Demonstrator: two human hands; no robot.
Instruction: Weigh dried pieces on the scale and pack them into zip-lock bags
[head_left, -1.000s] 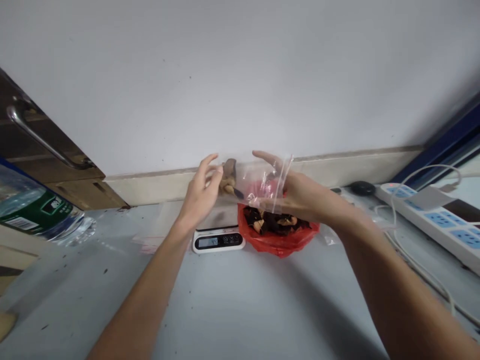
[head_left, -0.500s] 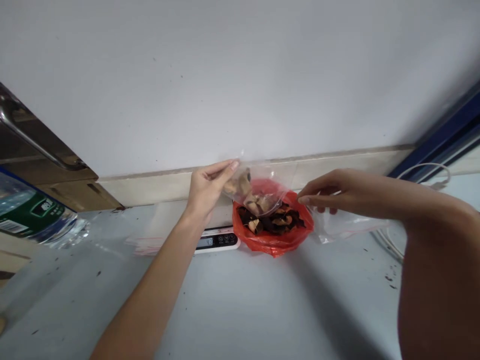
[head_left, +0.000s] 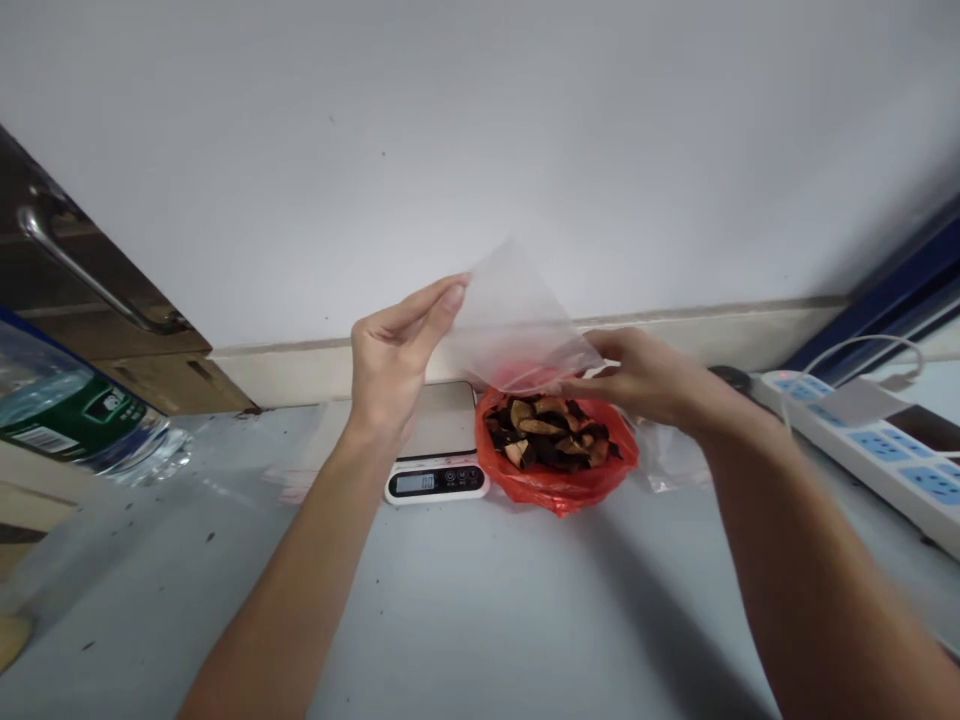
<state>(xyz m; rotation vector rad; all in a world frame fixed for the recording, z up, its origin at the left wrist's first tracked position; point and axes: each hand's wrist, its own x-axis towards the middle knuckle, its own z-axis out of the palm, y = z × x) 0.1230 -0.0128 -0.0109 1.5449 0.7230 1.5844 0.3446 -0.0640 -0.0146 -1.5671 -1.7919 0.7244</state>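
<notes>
Item: clear plastic bag (head_left: 517, 325), empty as far as can be seen, held up above the bench (head_left: 480, 600) between both hands.
Left hand (head_left: 390, 355): thumb and fingers pinching the bag's upper left edge.
Right hand (head_left: 637, 375): fingers closed on the bag's lower right edge, just above the red bag (head_left: 559, 470).
Red bag: open, on the bench, filled with dark and tan dried pieces (head_left: 551, 440).
Digital scale (head_left: 437, 478): touching or just beside the red bag's left side, display lit, platform bare.
Also present: water bottle (head_left: 71, 420) far left; power strip (head_left: 862, 430) with cables far right; a second clear bag (head_left: 671, 455) lying behind the right wrist.
Risk, judged: the thin film may slip from so light a pinch and drop onto the dried pieces; a forearm swung low could knock the red bag over and spill them.
</notes>
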